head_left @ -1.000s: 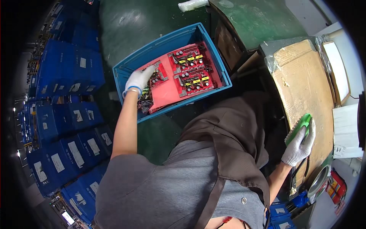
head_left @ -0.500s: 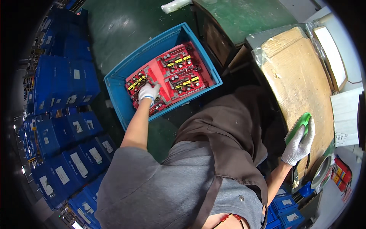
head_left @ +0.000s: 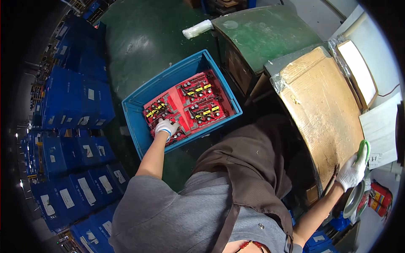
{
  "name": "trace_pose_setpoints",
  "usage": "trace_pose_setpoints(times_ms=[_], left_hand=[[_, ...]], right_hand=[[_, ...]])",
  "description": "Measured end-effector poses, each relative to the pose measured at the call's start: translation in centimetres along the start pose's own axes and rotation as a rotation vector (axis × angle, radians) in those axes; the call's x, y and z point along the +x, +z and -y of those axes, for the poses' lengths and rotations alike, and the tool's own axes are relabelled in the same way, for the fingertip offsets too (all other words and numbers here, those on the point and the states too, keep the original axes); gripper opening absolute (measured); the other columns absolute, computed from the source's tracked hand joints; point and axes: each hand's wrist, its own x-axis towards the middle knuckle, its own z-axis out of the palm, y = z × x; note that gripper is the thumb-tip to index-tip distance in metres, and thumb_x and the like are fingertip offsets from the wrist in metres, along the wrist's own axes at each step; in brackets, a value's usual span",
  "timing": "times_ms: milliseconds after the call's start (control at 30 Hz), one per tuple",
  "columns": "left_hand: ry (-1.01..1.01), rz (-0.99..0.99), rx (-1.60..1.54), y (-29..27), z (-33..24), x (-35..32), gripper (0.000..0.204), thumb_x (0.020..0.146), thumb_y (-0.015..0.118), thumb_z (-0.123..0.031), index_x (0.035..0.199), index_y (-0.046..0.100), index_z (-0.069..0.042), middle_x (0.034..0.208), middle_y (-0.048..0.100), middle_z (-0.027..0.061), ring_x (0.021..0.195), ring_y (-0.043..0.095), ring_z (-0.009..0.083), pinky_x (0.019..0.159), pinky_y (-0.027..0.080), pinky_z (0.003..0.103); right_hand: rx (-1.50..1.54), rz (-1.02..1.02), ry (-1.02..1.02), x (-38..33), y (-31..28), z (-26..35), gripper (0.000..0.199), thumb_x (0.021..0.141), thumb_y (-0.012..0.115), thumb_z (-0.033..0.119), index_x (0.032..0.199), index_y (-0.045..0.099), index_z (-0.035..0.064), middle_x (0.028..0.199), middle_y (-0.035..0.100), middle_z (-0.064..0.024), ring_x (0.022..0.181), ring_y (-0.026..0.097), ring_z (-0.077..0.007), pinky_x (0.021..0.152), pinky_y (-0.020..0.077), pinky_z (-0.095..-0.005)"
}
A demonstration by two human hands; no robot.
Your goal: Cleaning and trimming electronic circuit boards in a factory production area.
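- The blue rectangular plastic bin (head_left: 166, 81) is open on top; its raised walls block sideways passage.
- Red circuit boards with yellow parts (head_left: 196, 90) crowd the white-gloved left grip (head_left: 167, 126).
- Above the flat brown cardboard sheet (head_left: 322, 105) on the dark bench (head_left: 293, 59), passage is open.

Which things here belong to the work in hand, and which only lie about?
Seemingly in the work:
red circuit boards, left hand among them
blue bin holding them
green tool in right hand

Seemingly just lying about:
white roll
stacked blue boxes
green-topped table
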Motion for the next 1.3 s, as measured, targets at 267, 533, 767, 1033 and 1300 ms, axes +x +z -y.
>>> trace_pose_setpoints(times_ms=[267,533,767,1033,1300], left_hand=[[0.406,-0.139,-0.004,-5.7,-11.8,-5.4,0.068,0.093,0.055,-0.056,0.125,0.069,0.002,0.110,0.071,0.0300,0.107,0.068,0.0453,0.099,0.051,0.053],[1.014,-0.440,-0.175,-7.1,-22.7,-4.8,0.059,0.100,0.060,-0.047,0.124,0.067,0.006,0.125,0.065,0.0289,0.116,0.062,0.0410,0.104,0.048,0.046],[1.879,-0.552,-0.456,-6.1,-34.0,-20.8,0.032,0.102,0.063,-0.018,0.126,0.067,0.004,0.127,0.065,0.0212,0.121,0.061,0.0336,0.105,0.048,0.040],[2.480,0.025,-0.122,-0.3,-35.7,-36.2,0.036,0.089,0.072,-0.010,0.123,0.067,0.002,0.127,0.063,0.0241,0.119,0.062,0.0390,0.104,0.049,0.044],[2.492,0.234,0.069,2.7,-37.1,-35.6,0.034,0.087,0.073,-0.009,0.118,0.066,0.002,0.124,0.063,0.0236,0.118,0.060,0.0421,0.104,0.048,0.048]], right_hand=[[-0.149,0.444,0.106,-2.2,2.8,2.4,0.051,0.091,0.064,0.031,0.137,0.063,0.0076,0.144,0.060,-0.0166,0.134,0.055,-0.0337,0.114,0.0423,-0.0435],[0.158,0.059,0.226,-8.2,-1.6,4.5,0.020,0.080,0.071,0.018,0.097,0.066,0.0102,0.099,0.066,-0.0101,0.094,0.066,-0.0309,0.082,0.0507,-0.0440],[0.069,-0.123,0.484,-24.9,-8.6,6.0,0.026,0.079,0.077,0.015,0.104,0.071,0.0130,0.100,0.071,-0.0038,0.093,0.069,-0.0256,0.083,0.0518,-0.0391],[-0.135,0.862,1.674,-47.5,-13.1,11.9,0.070,0.083,0.074,0.034,0.144,0.048,0.0114,0.131,0.064,-0.0184,0.122,0.061,-0.0360,0.103,0.0477,-0.0497],[-0.108,0.748,1.856,-52.2,-12.7,8.6,0.031,0.085,0.059,0.025,0.108,0.075,0.0123,0.113,0.072,-0.0197,0.105,0.069,-0.0392,0.094,0.0554,-0.0515]])
